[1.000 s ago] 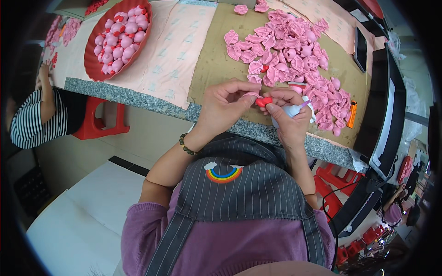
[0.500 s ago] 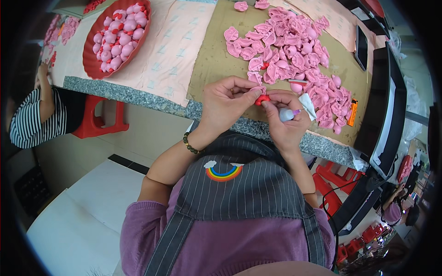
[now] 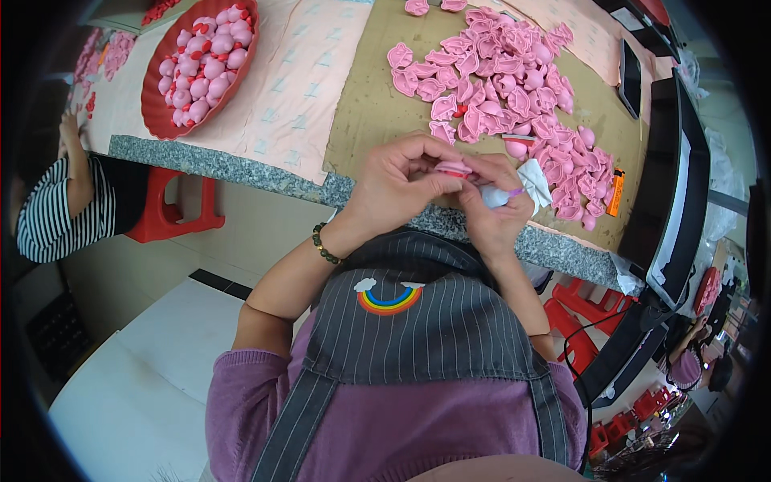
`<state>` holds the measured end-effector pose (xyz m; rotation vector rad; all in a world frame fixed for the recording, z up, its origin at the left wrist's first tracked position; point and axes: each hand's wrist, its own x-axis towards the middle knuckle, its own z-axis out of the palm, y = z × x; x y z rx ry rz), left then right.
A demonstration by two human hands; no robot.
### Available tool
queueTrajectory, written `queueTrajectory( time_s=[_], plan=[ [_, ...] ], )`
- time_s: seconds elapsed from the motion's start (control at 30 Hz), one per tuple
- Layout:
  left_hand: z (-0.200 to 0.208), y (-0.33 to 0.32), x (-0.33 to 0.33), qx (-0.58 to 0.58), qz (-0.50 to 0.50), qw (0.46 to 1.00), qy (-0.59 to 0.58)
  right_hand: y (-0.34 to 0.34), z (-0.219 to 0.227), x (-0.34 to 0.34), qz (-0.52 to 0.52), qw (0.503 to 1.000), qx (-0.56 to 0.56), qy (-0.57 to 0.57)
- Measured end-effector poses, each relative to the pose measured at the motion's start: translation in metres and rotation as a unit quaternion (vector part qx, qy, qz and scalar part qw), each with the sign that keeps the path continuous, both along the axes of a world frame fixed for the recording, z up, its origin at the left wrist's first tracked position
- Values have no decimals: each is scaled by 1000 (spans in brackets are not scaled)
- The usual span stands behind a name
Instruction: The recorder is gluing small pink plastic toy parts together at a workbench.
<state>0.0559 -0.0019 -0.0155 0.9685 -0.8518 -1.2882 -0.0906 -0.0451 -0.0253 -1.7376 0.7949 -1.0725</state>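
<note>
Over the table's front edge, my left hand (image 3: 395, 183) pinches a small pink piece with a red part (image 3: 454, 169) between thumb and fingers. My right hand (image 3: 494, 221) grips the other side of that piece. A small whitish squeeze bottle (image 3: 493, 196) with a purple tip is tucked in the same right hand, pointing right. Fingers partly cover the piece, so the join of pink and red is hard to see. Just beyond the hands lies a heap of pink moulded shells (image 3: 514, 88), some hollow, some rounded. A crumpled white tissue (image 3: 534, 186) rests beside my right hand.
A red scalloped bowl (image 3: 148, 104) of pink and red pieces stands at the left. An orange box cutter (image 3: 616, 193), a phone (image 3: 630, 79) and a black-framed panel (image 3: 679, 193) are at the right. Another person in striped sleeves (image 3: 64, 205) sits at far left.
Both hands have closed in around the piece and turned it: the red part, plainly visible before, now shows as a thin strip under the pink. The bottle has shifted slightly left with my right hand.
</note>
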Motion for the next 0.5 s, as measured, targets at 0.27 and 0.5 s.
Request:
queueTrajectory(
  time_s=[0.27, 0.5],
  plan=[
    [-1, 0, 1, -20, 25, 998, -46, -4, 9, -2, 32, 979, 188, -70],
    [-1, 3, -4, -46, 42, 991, -119, -11, 14, -2, 46, 996, 74, 17]
  ],
)
